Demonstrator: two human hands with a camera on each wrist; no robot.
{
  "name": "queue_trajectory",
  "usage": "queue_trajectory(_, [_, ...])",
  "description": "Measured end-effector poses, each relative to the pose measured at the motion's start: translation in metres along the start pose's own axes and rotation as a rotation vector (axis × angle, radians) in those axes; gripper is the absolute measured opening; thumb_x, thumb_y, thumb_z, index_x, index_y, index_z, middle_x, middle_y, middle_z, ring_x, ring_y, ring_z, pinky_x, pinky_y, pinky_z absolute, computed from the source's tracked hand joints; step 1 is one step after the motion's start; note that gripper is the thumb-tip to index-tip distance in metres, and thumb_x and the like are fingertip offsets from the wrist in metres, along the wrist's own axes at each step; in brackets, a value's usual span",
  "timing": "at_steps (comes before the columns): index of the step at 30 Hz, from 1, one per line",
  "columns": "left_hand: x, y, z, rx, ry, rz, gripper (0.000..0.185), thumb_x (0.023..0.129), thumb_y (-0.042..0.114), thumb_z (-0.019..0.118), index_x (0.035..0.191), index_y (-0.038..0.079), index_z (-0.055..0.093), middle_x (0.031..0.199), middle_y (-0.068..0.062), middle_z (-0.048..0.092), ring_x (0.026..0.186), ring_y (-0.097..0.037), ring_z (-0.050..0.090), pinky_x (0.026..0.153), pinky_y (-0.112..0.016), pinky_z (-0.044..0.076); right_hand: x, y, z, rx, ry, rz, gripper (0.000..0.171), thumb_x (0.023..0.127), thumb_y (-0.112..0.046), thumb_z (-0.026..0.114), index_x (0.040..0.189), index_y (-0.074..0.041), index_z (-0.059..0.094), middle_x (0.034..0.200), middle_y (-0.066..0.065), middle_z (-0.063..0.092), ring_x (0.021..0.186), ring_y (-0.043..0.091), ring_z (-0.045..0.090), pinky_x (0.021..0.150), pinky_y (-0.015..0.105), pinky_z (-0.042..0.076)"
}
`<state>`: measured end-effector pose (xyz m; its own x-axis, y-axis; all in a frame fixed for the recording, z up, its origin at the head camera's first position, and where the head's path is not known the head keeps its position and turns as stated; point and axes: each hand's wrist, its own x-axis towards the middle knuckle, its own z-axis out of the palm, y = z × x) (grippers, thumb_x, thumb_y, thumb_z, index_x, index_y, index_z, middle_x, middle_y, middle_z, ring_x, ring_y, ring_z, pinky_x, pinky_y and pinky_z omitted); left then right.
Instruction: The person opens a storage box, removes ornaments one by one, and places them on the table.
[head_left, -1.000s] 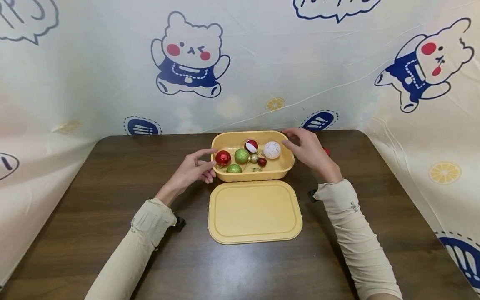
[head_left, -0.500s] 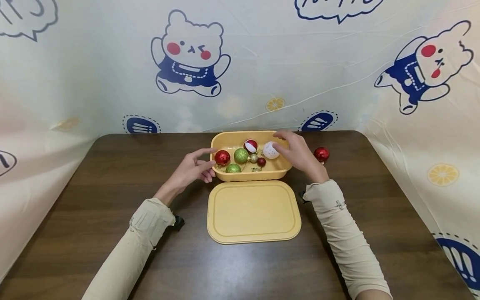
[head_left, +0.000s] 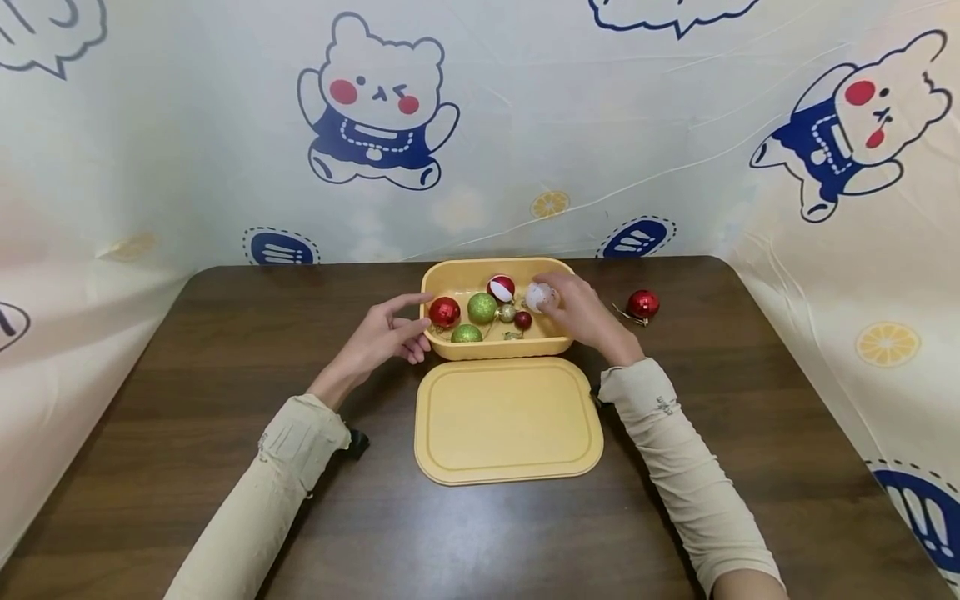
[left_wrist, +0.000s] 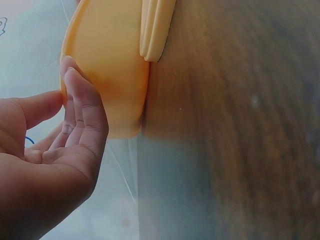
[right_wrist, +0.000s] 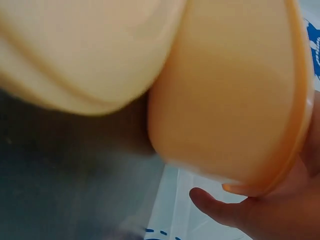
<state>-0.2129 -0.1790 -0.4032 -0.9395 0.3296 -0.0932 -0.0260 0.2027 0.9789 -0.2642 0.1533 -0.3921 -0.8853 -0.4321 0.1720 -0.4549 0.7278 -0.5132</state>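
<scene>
Right hand (head_left: 581, 317) has dipped further into the yellow tub (head_left: 562, 337) since a moment ago, and now its fingers curl round the white speckled bauble (head_left: 537, 296) at the tub's right end, gripping it. That bauble is round, pale and flecked; its cap is hidden, so which way it points cannot be told.

Left of the tub, the left hand (head_left: 386, 337) rests its loosely straight fingertips against the tub's left wall, holding nothing; the left wrist view shows fingers (left_wrist: 82, 100) and thumb touching the rim.

Inside the tub, from its left end: a shiny red bauble (head_left: 445, 312), a glittery green bauble (head_left: 467, 335) at the near wall, a larger green bauble (head_left: 482, 308), a red-and-white bauble (head_left: 501, 288) by the far wall, a small gold one (head_left: 507, 313), a small dark red one (head_left: 522, 320). The tub's long axis runs left to right.

Just in front of the tub, touching it, lies the matching yellow lid (head_left: 508, 421), flat. Right of the tub, apart from it, a red bauble (head_left: 642, 304) sits on the dark wooden table (head_left: 225, 358). Behind the tub hangs a cartoon-bear printed sheet (head_left: 525, 125).
</scene>
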Motion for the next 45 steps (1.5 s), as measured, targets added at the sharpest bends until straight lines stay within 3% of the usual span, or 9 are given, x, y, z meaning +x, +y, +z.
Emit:
queue_trajectory(7, [0.001,-0.001,0.001,-0.002,0.004,0.003,0.05,0.101,0.015,0.06,0.149,0.012,0.044,0.083,-0.025,0.067,0.063,-0.022,0.065,0.062,-0.035,0.06,0.0,0.001,0.003,0.014,0.029,-0.001,0.035,0.094,-0.006,0.067,0.128,0.0,0.059,0.131,0.017,0.058,0.12,0.033,0.052,0.106,0.05,0.041])
queue_trajectory(21, [0.003,0.001,0.001,-0.001,-0.02,0.009,0.051,0.102,0.017,0.059,0.15,0.011,0.043,0.089,-0.034,0.064,0.063,-0.023,0.065,0.062,-0.035,0.06,-0.002,0.003,0.002,0.021,0.019,0.02,0.038,0.092,-0.008,0.071,0.127,-0.001,0.058,0.133,0.017,0.057,0.123,0.033,0.05,0.108,0.051,0.038])
queue_trajectory(32, [0.001,-0.001,-0.001,0.002,-0.009,-0.006,0.051,0.102,0.014,0.059,0.15,0.012,0.043,0.084,-0.026,0.067,0.063,-0.022,0.065,0.063,-0.035,0.06,-0.003,0.003,-0.001,0.051,-0.045,0.045,0.04,0.093,-0.01,0.071,0.13,-0.003,0.057,0.135,0.015,0.056,0.124,0.031,0.05,0.111,0.051,0.038])
queue_trajectory(45, [-0.001,0.0,-0.002,0.009,-0.007,-0.002,0.051,0.102,0.016,0.058,0.15,0.011,0.042,0.085,-0.027,0.066,0.063,-0.022,0.066,0.063,-0.034,0.06,-0.01,-0.007,-0.012,0.053,-0.025,0.031,0.038,0.092,-0.009,0.071,0.127,-0.001,0.06,0.129,0.016,0.061,0.12,0.031,0.055,0.108,0.05,0.041])
